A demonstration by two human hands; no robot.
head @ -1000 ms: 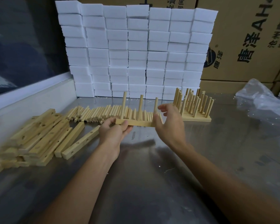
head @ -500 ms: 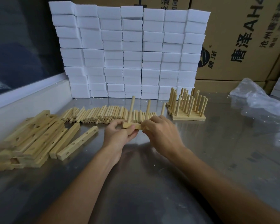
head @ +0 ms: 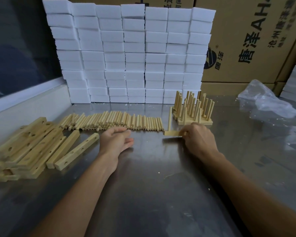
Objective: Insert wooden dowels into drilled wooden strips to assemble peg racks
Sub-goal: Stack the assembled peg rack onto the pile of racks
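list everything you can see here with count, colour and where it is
drilled strips: a pile, pale wood, table left
loose dowels: many, pale wood, a row behind the left hand
new rack: one, pale wood, in the right hand, one dowel showing
finished racks: a cluster, pale wood, behind the right hand
foam blocks: many, white, stacked at back
cardboard boxes: several, brown, back right
plastic bag: one, clear, right
table: one, grey metal
left hand: open, holds nothing
right hand: grips the new rack

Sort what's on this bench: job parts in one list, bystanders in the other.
Job:
- loose dowels
- drilled strips
- rack gripped by the right hand
- finished racks
- left hand, open near the dowels

Lying about:
- white foam blocks
- cardboard boxes
- plastic bag
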